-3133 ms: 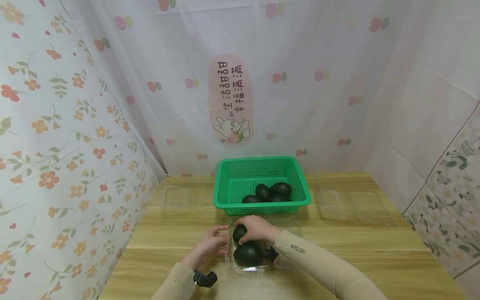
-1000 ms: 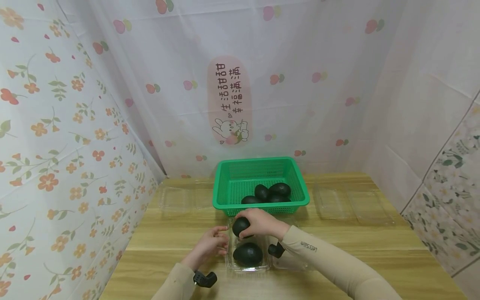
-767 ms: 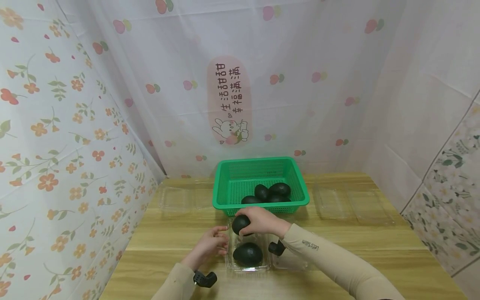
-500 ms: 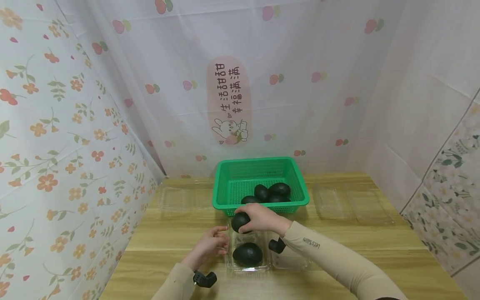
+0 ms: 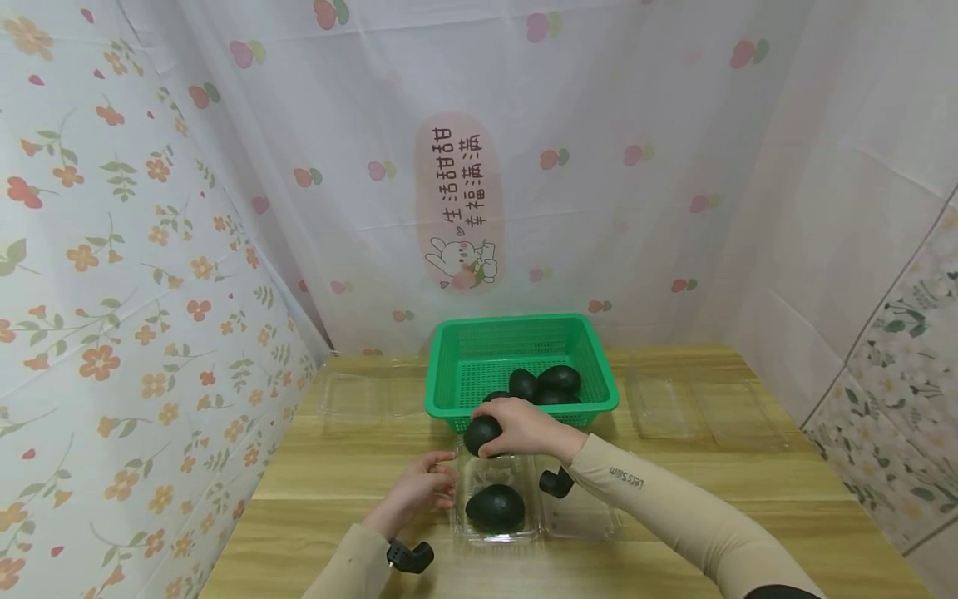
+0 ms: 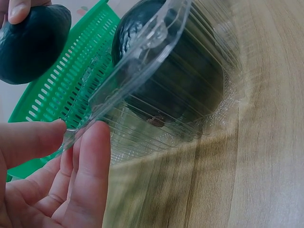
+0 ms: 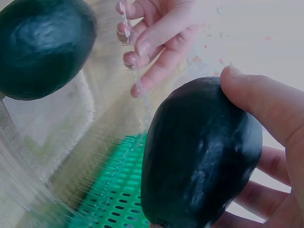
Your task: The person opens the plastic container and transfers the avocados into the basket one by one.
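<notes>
My right hand [image 5: 527,426] grips a dark green avocado [image 5: 481,436] above the far end of a clear plastic box [image 5: 490,476], close to the basket's front. In the right wrist view, thumb and fingers hold this avocado [image 7: 202,152] at one side. A second avocado [image 5: 496,508] lies in the box's near end. At the box's left side is my left hand [image 5: 421,489]. The left wrist view shows its thumb and a finger [image 6: 95,156] pinching the box's thin rim.
Beyond the box stands a green plastic basket [image 5: 441,409] with several avocados [image 5: 560,379] at its front right. The box's clear lid [image 5: 580,509] spreads to the right. More clear boxes lie at the back left [image 5: 350,395] and back right [image 5: 737,408].
My right hand has lifted the avocado out of the box's far part and moved it away from me, towards the basket. My left hand and the other avocado have stayed in place.
</notes>
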`<state>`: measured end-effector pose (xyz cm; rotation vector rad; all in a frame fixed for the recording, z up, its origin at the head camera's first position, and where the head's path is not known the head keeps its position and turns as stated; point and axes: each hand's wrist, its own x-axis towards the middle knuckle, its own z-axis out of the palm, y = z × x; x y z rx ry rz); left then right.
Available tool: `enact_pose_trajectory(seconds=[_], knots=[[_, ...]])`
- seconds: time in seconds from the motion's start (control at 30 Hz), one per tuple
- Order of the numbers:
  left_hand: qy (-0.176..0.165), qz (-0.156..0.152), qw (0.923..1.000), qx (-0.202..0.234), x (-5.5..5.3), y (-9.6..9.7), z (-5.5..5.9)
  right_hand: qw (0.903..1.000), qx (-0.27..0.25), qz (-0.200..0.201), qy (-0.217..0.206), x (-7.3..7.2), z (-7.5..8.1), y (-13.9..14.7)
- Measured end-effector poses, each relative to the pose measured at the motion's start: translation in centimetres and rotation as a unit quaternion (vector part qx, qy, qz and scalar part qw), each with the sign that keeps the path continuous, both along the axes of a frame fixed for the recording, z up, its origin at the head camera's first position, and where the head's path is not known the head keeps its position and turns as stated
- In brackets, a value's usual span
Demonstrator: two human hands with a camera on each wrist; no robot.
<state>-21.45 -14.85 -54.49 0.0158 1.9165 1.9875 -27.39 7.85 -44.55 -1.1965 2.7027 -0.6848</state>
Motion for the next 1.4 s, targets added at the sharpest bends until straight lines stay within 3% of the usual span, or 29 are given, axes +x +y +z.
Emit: enact_pose_trajectory(seconds=[0.53,0.9,1.4], knots=[[-0.003,0.002,1.0000,0.002,-0.2,-0.1,-0.1,0.9999,0.002,-0.011,0.004,-0.5,2.1,-0.6],[-0.002,0.003,1.0000,0.007,-0.1,0.0,0.1,0.9997,0.001,-0.017,0.020,-2.1,2.8,-1.0],[-0.001,0.002,1.0000,0.000,-0.1,-0.1,-0.2,0.9989,-0.020,-0.041,-0.006,-3.9,3.1,-1.6]])
